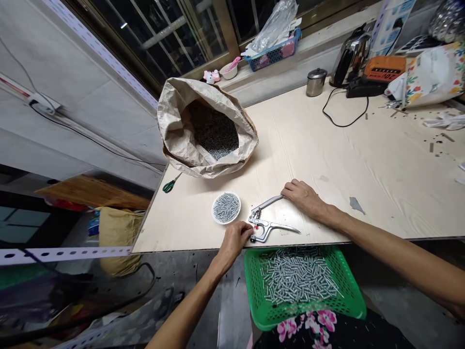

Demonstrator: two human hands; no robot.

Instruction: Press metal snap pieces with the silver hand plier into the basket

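Note:
Silver snap-fastener pliers [265,228] lie on the table edge with their handles spread wide and a small red piece at the jaws. My right hand [303,198] is closed around the end of the upper handle. Beside the jaws, my left hand [235,238] has its fingertips pinched together; whatever is between them is too small to make out. Just behind it stands a white bowl [225,208] full of small silver screw-like pieces. Below the table edge, a green basket [254,291] holds many longer silver screw-like pieces.
A large paper-lined sack [174,121] of small dark and silver pieces stands at the back left, with green-handled scissors [169,186] near it. A metal canister [316,82], a kettle [350,55], an orange clock [385,69] and a floral bag [432,72] stand at the back right.

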